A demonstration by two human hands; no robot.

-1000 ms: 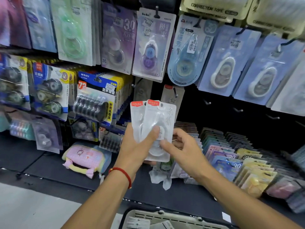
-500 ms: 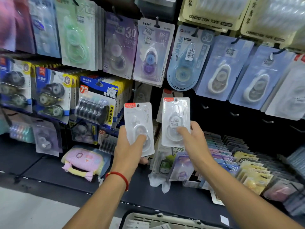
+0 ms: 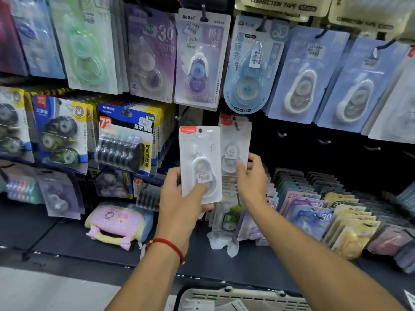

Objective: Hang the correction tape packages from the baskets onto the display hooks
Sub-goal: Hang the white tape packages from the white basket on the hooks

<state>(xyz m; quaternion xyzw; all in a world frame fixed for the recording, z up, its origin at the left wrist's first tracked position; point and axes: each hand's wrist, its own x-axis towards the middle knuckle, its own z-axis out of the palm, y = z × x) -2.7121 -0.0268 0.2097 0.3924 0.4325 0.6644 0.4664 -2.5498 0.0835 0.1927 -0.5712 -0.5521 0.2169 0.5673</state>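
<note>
My left hand grips a white correction tape package with a red label at its top, held upright in front of the display. My right hand pinches the lower part of a second, similar white package whose top hole sits on a black display hook. More packages of the same kind hang behind it. A grey basket shows at the bottom edge, holding more packages.
Blue, purple and green correction tape cards hang in rows above. Bare hooks stick out at the right. Rows of colourful packages stand on the dark shelf, and a pink pouch lies at the left.
My right hand has lifted its package up and back onto the hook among the hanging ones. My left hand has raised the other package and moved it rightwards, closer to the hook.
</note>
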